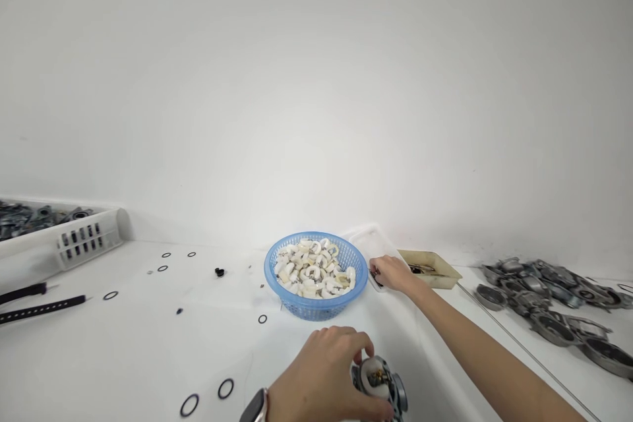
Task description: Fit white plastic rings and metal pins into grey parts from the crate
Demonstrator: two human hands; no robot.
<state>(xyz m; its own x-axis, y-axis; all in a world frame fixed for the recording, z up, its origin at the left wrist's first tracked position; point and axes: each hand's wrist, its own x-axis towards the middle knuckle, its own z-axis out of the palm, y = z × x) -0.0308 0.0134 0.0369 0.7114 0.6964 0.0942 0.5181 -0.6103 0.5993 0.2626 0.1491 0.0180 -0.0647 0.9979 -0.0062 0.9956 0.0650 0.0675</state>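
Observation:
My left hand (329, 372), with a watch at its wrist, grips a grey metal housing (398, 392) near the bottom of the view. A white plastic ring (368, 376) sits inside the housing, with brassy bits at its centre. Farther off, my right hand (391, 273) reaches into a shallow white tray (373, 236). Its fingers are pinched together over small dark pieces at the tray's near end; what they hold is hidden. Just left of that hand stands a blue basket (316, 308) heaped with white curved plastic parts (311, 270).
Right of the tray is a yellowish bin (448, 270) with metal pieces. Grey metal housings (554, 303) lie piled at the right. A white crate (91, 237) of dark parts and black straps (44, 308) are at the left. Black rings (189, 405) lie scattered on the white table (123, 356).

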